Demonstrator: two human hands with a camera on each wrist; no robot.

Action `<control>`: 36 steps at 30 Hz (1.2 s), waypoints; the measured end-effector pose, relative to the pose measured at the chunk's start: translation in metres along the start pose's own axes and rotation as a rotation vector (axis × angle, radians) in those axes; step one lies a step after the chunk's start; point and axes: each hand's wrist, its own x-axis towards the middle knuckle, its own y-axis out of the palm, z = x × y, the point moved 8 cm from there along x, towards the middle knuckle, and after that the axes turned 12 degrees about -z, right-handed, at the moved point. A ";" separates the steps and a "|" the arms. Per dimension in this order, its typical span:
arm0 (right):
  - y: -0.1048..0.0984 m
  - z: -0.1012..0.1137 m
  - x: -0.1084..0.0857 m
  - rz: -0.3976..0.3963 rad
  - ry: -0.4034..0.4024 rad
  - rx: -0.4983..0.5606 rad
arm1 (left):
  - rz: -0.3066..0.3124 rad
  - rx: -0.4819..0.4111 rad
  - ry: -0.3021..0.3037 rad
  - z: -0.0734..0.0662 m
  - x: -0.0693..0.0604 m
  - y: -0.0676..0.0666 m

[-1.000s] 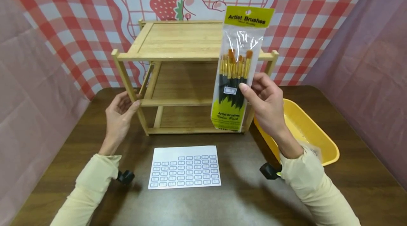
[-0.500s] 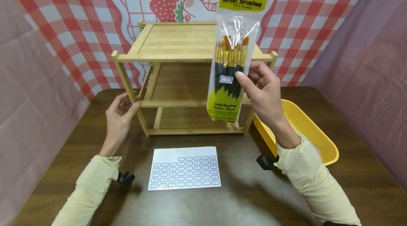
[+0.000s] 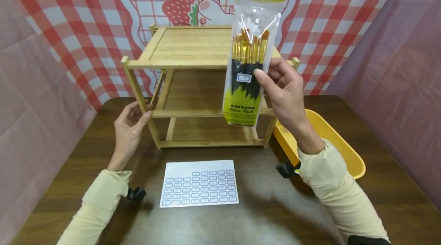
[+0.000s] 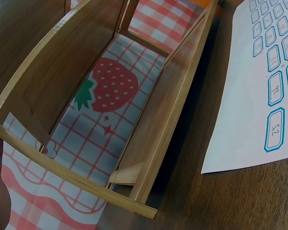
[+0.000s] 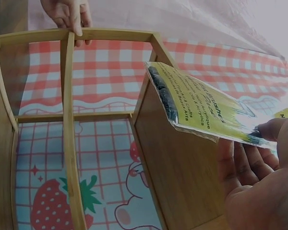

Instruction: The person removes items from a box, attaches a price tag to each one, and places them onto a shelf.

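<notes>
"artist brushes" on pack, "25" on sheet

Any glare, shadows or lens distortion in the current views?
Head: highlights on the brush pack, soft shadows on the table; left wrist: edges of the shelf curve, likely lens distortion; right wrist: upper right washed out, shelf bowed too.

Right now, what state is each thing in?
Shelf: upright on the table
Brush packet: held up, nearly upright
Right hand: pinching the brush packet
Left hand: holding the shelf
Paper sheet: lying flat, printed side up
Yellow tray: right way up, partly hidden
Checked cloth: hanging behind the shelf
</notes>
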 end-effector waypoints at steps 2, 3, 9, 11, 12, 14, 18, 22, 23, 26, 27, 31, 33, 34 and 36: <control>0.001 0.001 0.001 0.004 -0.009 0.002 | 0.000 0.003 0.000 0.000 0.000 0.000; 0.002 0.002 0.002 0.006 -0.016 0.001 | 0.001 0.005 0.000 0.000 0.000 0.000; 0.006 0.006 0.007 0.021 -0.039 0.002 | -0.001 0.014 0.009 -0.001 -0.001 -0.001; 0.008 0.007 0.008 0.026 -0.035 0.009 | -0.001 0.015 0.012 -0.001 -0.001 -0.001; 0.009 0.007 0.009 0.026 -0.030 0.017 | -0.002 0.015 0.014 -0.001 -0.001 -0.001; 0.011 0.008 0.011 0.021 -0.015 0.031 | -0.001 0.015 0.015 -0.001 -0.001 -0.001; 0.013 0.009 0.016 0.005 0.006 0.045 | -0.002 0.015 0.018 -0.002 -0.001 -0.001; 0.015 0.011 0.021 0.003 -0.006 0.038 | -0.003 0.011 0.017 -0.002 -0.001 -0.001; 0.016 0.011 0.022 0.003 -0.007 0.039 | -0.003 0.011 0.017 -0.002 -0.001 -0.001; 0.018 0.012 0.026 0.005 -0.013 0.045 | -0.005 0.012 0.016 -0.002 -0.001 -0.001; 0.019 0.012 0.028 0.003 -0.012 0.048 | -0.006 0.013 0.016 -0.002 -0.001 -0.001; 0.020 0.012 0.034 -0.010 -0.013 0.049 | -0.008 0.017 0.012 -0.001 -0.001 -0.001; 0.020 0.011 0.037 -0.016 -0.004 0.054 | -0.006 0.017 0.008 -0.001 -0.001 0.000; 0.020 0.010 0.038 -0.018 0.001 0.055 | -0.005 0.019 0.006 -0.001 -0.001 0.000; 0.020 0.009 0.040 -0.017 0.014 0.059 | -0.003 0.019 0.002 0.000 -0.001 0.000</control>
